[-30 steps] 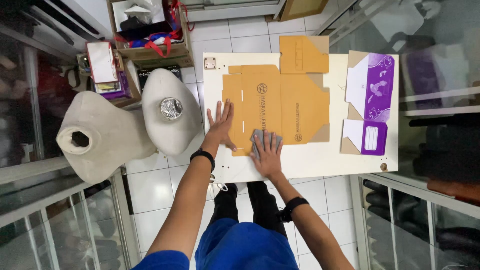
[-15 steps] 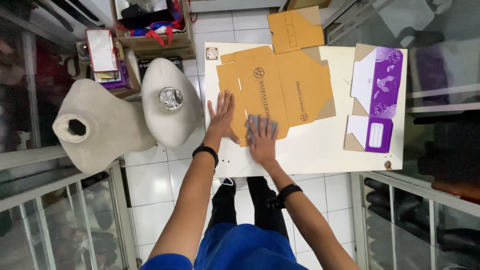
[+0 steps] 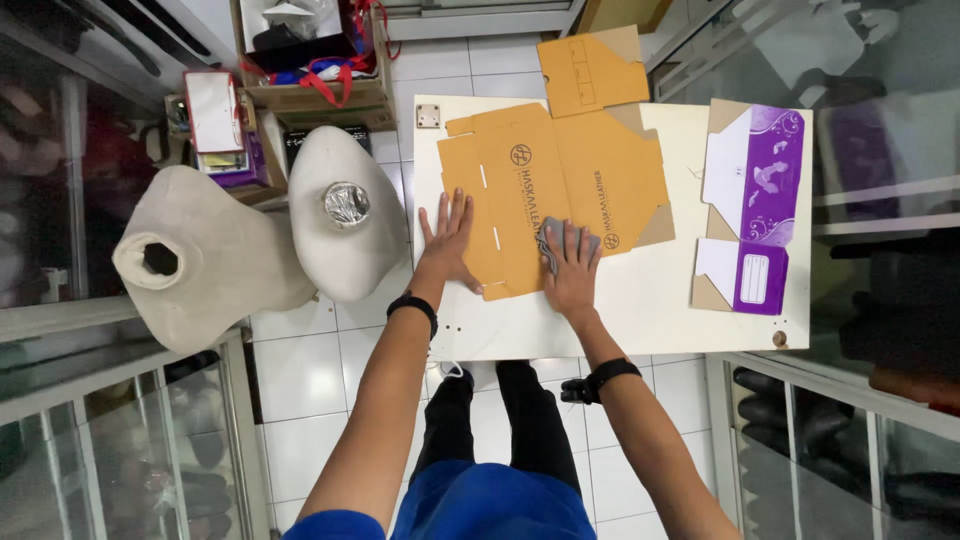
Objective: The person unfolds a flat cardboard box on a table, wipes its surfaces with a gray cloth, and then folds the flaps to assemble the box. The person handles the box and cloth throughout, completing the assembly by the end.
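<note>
on the cream table [image 3: 650, 310] a flat orange cardboard box blank [image 3: 560, 180] lies spread out. the left hand [image 3: 447, 245] presses open-palmed on the blank's near left edge. the right hand [image 3: 572, 268] lies flat over a small grey cloth [image 3: 548, 240] at the blank's near edge.

Flat orange carton blank [image 3: 560, 190] lies left of a purple-and-white one [image 3: 750, 215].

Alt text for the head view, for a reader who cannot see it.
Seen from above, a person's left hand lies flat on an unfolded orange cardboard box blank on a cream table, while the right hand presses a small grey cloth onto it. A purple box blank lies to the right.
</note>
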